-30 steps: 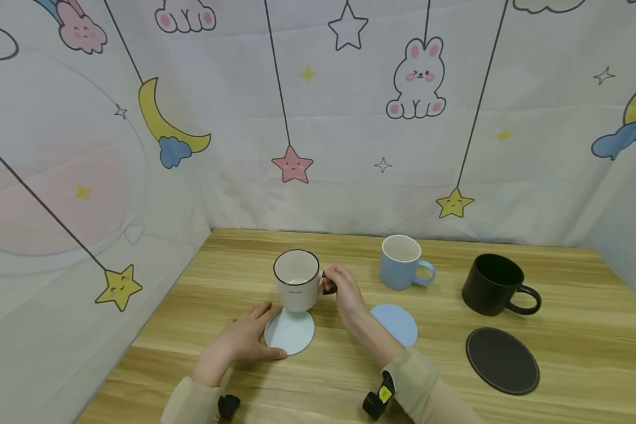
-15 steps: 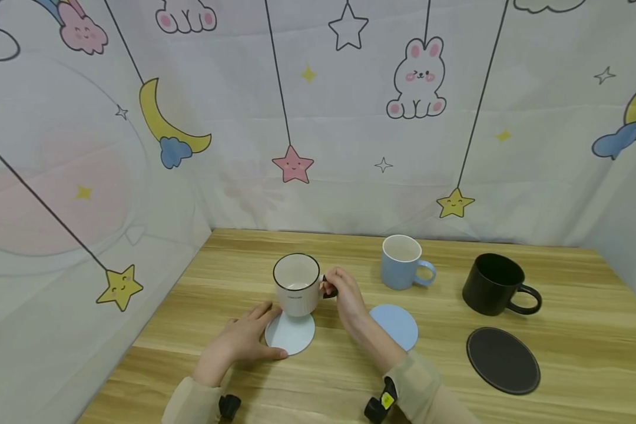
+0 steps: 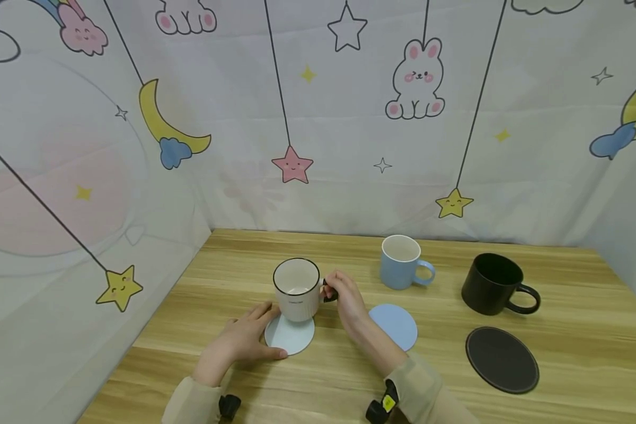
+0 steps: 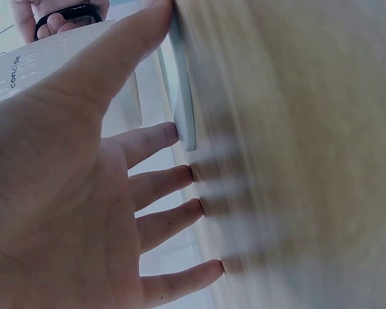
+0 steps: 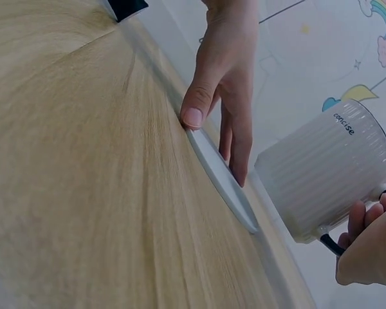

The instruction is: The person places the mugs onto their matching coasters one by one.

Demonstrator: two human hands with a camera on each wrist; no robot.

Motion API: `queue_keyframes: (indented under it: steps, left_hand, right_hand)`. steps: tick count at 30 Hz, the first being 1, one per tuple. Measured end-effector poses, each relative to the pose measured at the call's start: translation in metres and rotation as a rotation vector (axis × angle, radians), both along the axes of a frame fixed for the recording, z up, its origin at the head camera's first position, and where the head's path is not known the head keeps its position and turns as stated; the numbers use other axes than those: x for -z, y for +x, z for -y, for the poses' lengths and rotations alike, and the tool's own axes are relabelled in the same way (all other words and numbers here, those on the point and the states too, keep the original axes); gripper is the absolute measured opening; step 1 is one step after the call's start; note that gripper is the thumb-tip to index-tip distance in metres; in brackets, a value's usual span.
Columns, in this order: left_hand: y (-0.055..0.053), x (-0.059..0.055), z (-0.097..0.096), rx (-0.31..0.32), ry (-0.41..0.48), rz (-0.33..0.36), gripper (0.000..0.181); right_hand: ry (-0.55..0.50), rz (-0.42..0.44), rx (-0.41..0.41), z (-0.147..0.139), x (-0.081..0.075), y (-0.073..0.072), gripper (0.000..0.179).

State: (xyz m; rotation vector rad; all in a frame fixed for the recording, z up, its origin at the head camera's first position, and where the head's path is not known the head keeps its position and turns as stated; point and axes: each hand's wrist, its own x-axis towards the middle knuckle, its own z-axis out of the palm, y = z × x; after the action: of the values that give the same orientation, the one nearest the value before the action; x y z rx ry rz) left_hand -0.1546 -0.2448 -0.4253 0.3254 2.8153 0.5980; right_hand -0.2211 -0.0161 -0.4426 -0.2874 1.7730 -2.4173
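My right hand (image 3: pixel 348 301) grips the black handle of a white ribbed mug (image 3: pixel 295 299) with a dark rim and the word "concise" on it. In the right wrist view the mug (image 5: pixel 331 174) hangs tilted, its base off the table and a gap from the round white coaster (image 5: pixel 222 180). From the head view it overlaps the far part of that coaster (image 3: pixel 288 340). Spread around the coaster's left edge, my left hand (image 3: pixel 246 338) touches it with thumb and index finger. In the left wrist view the other fingertips (image 4: pixel 194 207) rest on the wooden table.
Behind my right forearm lies a light blue coaster (image 3: pixel 394 325), and a light blue mug (image 3: pixel 397 268) stands beyond it. Farther right are a black mug (image 3: pixel 490 285) and a dark round coaster (image 3: pixel 502 360). A patterned cloth (image 3: pixel 350 118) hangs behind the table (image 3: pixel 588 330).
The white mug in my right hand has moved down and slightly nearer, covering more of the white coaster. My left hand has stayed in place at the coaster.
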Motion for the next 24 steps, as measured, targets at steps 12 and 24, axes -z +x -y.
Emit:
queue_keyframes:
  steps: [12, 24]
  left_hand:
    - [0.0001, 0.0019, 0.0013, -0.002, -0.015, -0.002, 0.097]
    - [-0.0010, 0.0011, 0.0033, 0.002, -0.009, -0.001, 0.101]
  right_hand:
    - [-0.009, 0.008, -0.014, 0.0021, 0.0018, 0.0047, 0.028]
    - [-0.022, 0.008, -0.039, 0.0052, 0.0036, 0.0083, 0.030]
